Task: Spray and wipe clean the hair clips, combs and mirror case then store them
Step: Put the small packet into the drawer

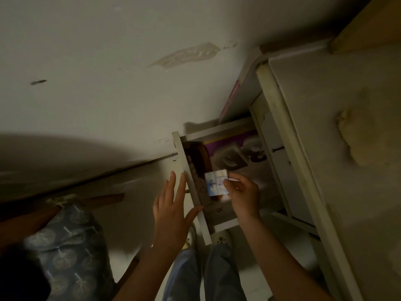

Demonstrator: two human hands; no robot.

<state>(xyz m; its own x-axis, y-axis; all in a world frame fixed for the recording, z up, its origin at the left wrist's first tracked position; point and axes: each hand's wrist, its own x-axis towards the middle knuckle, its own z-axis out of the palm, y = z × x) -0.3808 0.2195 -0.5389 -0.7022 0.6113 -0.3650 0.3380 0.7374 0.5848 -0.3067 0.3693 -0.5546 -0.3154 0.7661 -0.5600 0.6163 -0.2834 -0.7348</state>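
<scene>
White cabinet (pixel 338 118) on right, biggest thing. Drawer (pixel 196 198) pulled out toward person, long way running out from cabinet. Purple box (pixel 234 148) lying inside, at back. Left hand (pixel 173 205) flat, fingers straight, resting on drawer front. Right hand (pixel 244 192) over open drawer, fingers pinching small shiny mirror case (pixel 216 182). Case just above drawer, so right hand nearer; probably goes straight down to store it.

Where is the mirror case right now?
In the head view, just right of centre, the mirror case is pinched in the right hand above the open drawer, beside the left hand on the drawer front.
</scene>
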